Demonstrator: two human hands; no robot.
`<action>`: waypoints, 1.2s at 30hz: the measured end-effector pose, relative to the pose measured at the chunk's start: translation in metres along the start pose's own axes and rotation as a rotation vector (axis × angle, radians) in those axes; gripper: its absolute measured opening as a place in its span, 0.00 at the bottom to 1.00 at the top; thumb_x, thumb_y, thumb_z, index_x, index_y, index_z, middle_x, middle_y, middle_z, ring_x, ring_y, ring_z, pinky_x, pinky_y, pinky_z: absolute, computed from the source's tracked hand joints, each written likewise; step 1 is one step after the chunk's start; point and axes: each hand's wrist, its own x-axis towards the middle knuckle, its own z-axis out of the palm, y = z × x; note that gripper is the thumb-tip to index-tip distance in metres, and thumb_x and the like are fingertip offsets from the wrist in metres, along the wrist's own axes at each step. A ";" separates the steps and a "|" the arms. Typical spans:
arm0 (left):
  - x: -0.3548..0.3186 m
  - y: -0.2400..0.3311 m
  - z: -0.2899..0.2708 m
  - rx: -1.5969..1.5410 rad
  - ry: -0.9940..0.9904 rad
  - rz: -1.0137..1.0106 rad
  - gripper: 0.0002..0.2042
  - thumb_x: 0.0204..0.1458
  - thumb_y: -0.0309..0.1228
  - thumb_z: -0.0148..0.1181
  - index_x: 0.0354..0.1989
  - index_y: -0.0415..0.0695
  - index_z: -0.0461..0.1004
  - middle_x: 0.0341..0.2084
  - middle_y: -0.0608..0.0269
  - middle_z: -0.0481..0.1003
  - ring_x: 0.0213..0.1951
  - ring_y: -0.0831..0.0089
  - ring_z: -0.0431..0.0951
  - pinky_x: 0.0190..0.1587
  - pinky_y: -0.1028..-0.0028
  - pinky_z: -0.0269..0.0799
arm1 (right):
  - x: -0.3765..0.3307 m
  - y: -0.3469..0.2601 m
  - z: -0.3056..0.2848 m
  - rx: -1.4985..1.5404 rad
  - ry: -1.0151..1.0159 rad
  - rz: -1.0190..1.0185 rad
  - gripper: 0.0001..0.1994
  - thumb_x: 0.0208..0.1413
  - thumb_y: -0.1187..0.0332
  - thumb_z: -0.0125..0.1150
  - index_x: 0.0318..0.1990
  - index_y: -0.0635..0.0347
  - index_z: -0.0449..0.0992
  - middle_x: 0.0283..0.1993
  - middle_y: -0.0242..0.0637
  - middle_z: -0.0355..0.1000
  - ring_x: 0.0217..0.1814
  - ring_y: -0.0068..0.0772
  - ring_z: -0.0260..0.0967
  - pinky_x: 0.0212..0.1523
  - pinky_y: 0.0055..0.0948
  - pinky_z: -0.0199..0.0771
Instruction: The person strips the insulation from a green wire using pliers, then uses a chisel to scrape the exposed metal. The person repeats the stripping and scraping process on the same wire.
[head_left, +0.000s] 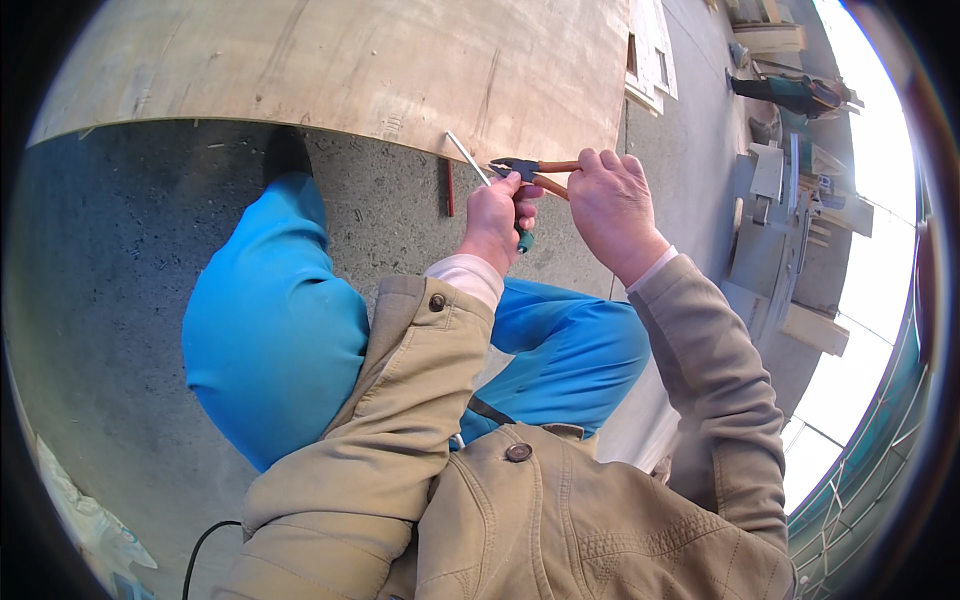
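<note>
My left hand [492, 222] is closed around a screwdriver-like tool [468, 158] with a pale metal shaft, pointing up and left. Its green end [524, 241] shows below my fingers. Orange-handled pliers [520, 168] are gripped in my right hand [612, 208], fingers wrapped round the handle ends. The dark jaws point left, just above my left thumb and close to the shaft. Whether the jaws bite on anything is too small to tell. Both hands are held near the lower edge of a large plywood sheet [330, 65].
Beneath the board's edge stands a thin red bar [450, 188]. Pale wooden pieces [650, 50] lie beside the board's right end. Farther right, another person [800, 94] is among stacked boards [770, 175]. A black cable [200, 548] and clear plastic sheeting [95, 530] lie at lower left.
</note>
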 end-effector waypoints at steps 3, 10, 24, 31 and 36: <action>0.001 -0.001 0.000 0.003 0.022 0.009 0.10 0.72 0.33 0.51 0.43 0.40 0.75 0.32 0.58 0.80 0.23 0.77 0.70 0.23 0.74 0.66 | 0.003 0.003 0.001 0.007 -0.009 -0.013 0.02 0.51 0.70 0.62 0.30 0.53 0.81 0.40 0.31 0.72 0.47 0.32 0.72 0.48 0.36 0.69; 0.005 -0.002 0.000 -0.012 0.023 0.012 0.11 0.72 0.34 0.51 0.41 0.40 0.75 0.31 0.59 0.81 0.23 0.77 0.69 0.23 0.74 0.66 | 0.010 0.012 0.002 0.038 -0.035 -0.045 0.02 0.53 0.70 0.62 0.30 0.53 0.80 0.39 0.29 0.72 0.46 0.31 0.73 0.47 0.35 0.70; 0.003 -0.001 0.003 -0.024 0.033 0.005 0.12 0.72 0.35 0.51 0.41 0.40 0.76 0.31 0.60 0.81 0.23 0.78 0.70 0.23 0.74 0.66 | 0.023 0.025 -0.003 0.009 -0.130 -0.111 0.04 0.56 0.69 0.63 0.35 0.52 0.84 0.40 0.27 0.74 0.49 0.28 0.74 0.52 0.33 0.72; 0.004 -0.002 0.003 -0.038 0.037 0.008 0.12 0.72 0.35 0.52 0.41 0.40 0.76 0.31 0.60 0.81 0.23 0.78 0.70 0.23 0.75 0.65 | 0.026 0.028 -0.003 0.035 -0.122 -0.129 0.03 0.55 0.69 0.64 0.34 0.52 0.84 0.40 0.27 0.74 0.48 0.28 0.74 0.52 0.33 0.72; 0.005 -0.002 0.004 -0.060 0.041 -0.002 0.12 0.72 0.35 0.52 0.41 0.40 0.76 0.31 0.60 0.81 0.23 0.78 0.70 0.23 0.75 0.65 | 0.032 0.029 -0.005 0.029 -0.130 -0.142 0.03 0.56 0.69 0.65 0.33 0.51 0.84 0.41 0.27 0.74 0.49 0.28 0.75 0.51 0.33 0.72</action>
